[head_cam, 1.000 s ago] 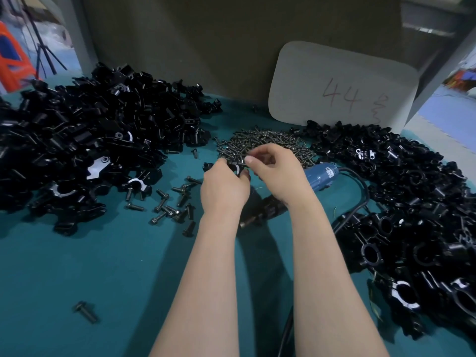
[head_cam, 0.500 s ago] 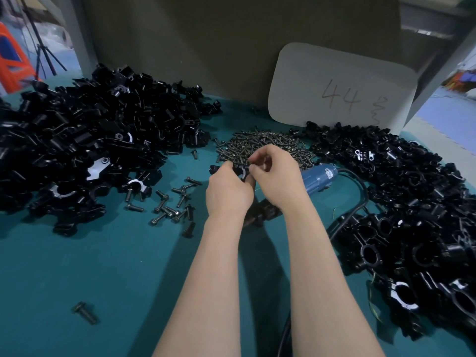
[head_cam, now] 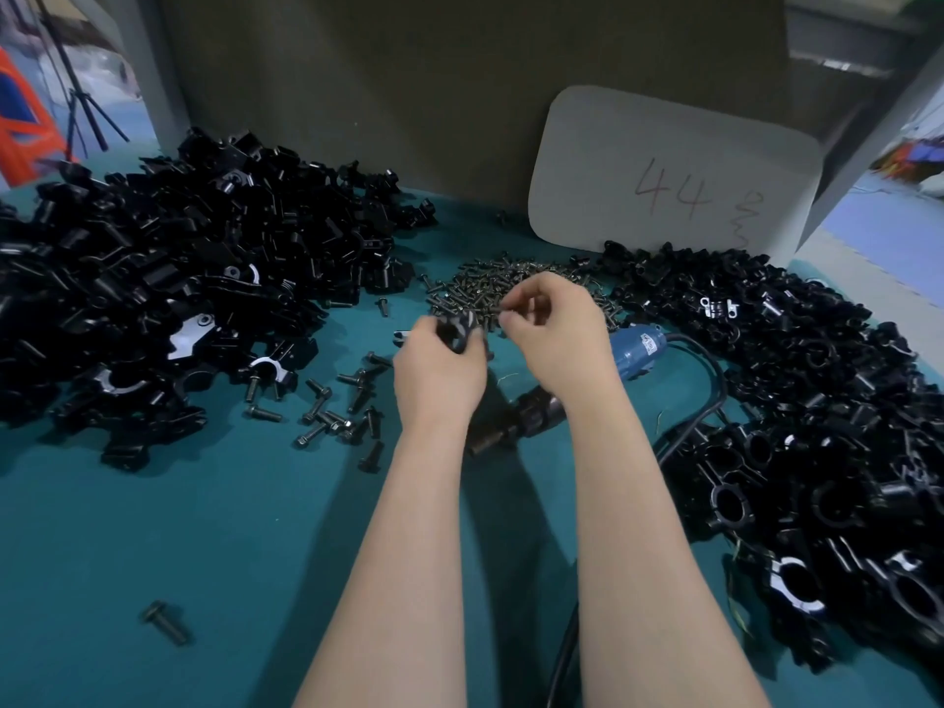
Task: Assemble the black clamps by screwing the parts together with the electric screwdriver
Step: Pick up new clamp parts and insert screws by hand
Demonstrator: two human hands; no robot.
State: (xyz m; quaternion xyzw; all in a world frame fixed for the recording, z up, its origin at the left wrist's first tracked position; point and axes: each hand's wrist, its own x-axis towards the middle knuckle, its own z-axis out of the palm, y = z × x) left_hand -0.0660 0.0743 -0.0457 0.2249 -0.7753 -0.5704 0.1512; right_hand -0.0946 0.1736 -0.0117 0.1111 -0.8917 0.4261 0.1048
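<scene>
The left hand [head_cam: 439,373] holds one black clamp part [head_cam: 456,330], with the fingers curled round its body so that the part projects just past the knuckles. The right hand [head_cam: 557,339] is just beside it, thumb and forefinger closed narrow on what appears to be a small screw [head_cam: 503,310], though the item is too small to confirm. The clamp part looks rigid and light enough for one hand. Its glossy faces may slip, so grip it across the flat flanks, clear of the screw hole. The screw looks easy to drop, so pinch it at the head. The screw pile [head_cam: 511,286] lies just beyond the fingertips. The electric screwdriver [head_cam: 636,350] lies untouched on the desk [head_cam: 204,528], below and outboard of the right-hand fingers.
</scene>
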